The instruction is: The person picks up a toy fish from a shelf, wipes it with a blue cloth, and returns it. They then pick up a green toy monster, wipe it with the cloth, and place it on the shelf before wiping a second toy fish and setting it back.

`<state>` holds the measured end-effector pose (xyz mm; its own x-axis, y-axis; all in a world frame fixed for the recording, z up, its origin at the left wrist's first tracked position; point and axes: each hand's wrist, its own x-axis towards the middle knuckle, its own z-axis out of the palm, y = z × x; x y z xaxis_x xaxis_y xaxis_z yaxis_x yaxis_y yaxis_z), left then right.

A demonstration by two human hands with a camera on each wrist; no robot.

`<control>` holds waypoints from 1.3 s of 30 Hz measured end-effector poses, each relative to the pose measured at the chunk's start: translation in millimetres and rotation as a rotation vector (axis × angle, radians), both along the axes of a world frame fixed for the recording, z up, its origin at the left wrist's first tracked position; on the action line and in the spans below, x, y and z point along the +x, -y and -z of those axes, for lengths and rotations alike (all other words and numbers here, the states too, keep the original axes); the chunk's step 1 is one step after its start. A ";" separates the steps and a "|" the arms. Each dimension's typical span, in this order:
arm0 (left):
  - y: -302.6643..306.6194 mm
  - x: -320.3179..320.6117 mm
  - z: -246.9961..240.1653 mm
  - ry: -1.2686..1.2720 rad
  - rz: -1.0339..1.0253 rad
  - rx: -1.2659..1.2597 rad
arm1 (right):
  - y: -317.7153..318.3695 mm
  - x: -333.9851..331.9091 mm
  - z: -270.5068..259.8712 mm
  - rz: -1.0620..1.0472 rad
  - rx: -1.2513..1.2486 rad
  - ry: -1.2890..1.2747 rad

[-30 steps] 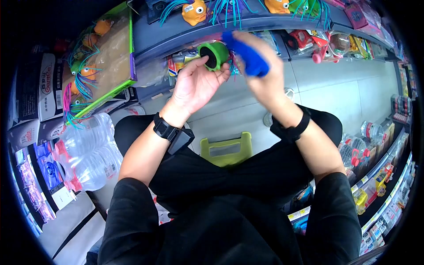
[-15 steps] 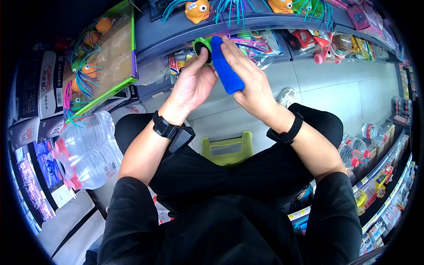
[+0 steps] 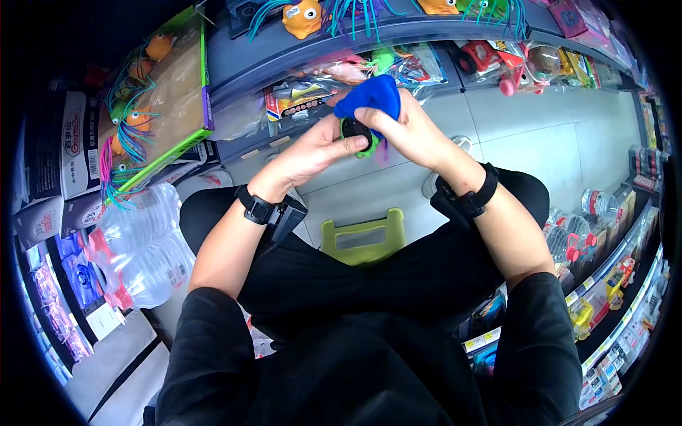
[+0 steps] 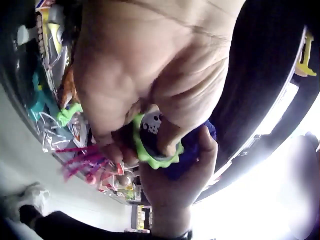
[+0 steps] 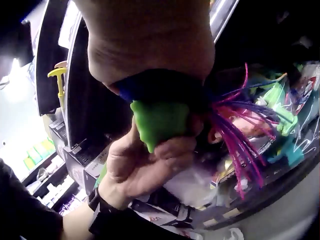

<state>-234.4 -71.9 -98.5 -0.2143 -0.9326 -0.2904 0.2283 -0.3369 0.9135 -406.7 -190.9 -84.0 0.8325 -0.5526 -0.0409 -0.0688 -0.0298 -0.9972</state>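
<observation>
Between thumb and fingers, my left hand (image 3: 310,152) holds a green rubbery toy (image 5: 160,122) with a scalloped edge. Its round dark base, with a pale spotted patch, faces the left thumb in the left wrist view. Pink and purple strands (image 5: 237,142) trail from the toy's side. My right hand (image 3: 420,135) grips a blue cloth (image 3: 373,97), thumb on the near side, and the cloth wraps over the toy's upper side. In the right wrist view the cloth is dark and partly hidden under the right hand.
Orange fish-like toys (image 3: 302,20) with strands sit on the shelf ahead, above bagged toys (image 3: 415,64). At left stands a green-edged box (image 3: 177,85) of similar toys, near large water bottles (image 3: 145,266). A yellow-green stool (image 3: 362,252) stands between the knees.
The right hand has brought the blue cloth from beside the toy to over its top. Both hands have come down closer to the body, and the toy's dark base has turned.
</observation>
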 end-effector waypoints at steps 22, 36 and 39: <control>9.2 3.0 8.8 -0.551 -0.434 -0.003 | -28.1 13.3 2.3 0.157 -0.714 0.179; -0.7 -8.3 8.8 -0.450 0.137 0.090 | 11.3 9.5 10.3 0.049 0.581 0.006; 6.2 -8.9 -14.1 -0.588 0.098 0.124 | 28.2 10.8 20.9 0.197 0.643 -0.010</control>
<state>-243.3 -78.2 -84.4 -0.4551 -0.8671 -0.2026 0.6452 -0.4779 0.5961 -395.9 -219.1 -104.9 0.7161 -0.5574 -0.4202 -0.0216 0.5840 -0.8114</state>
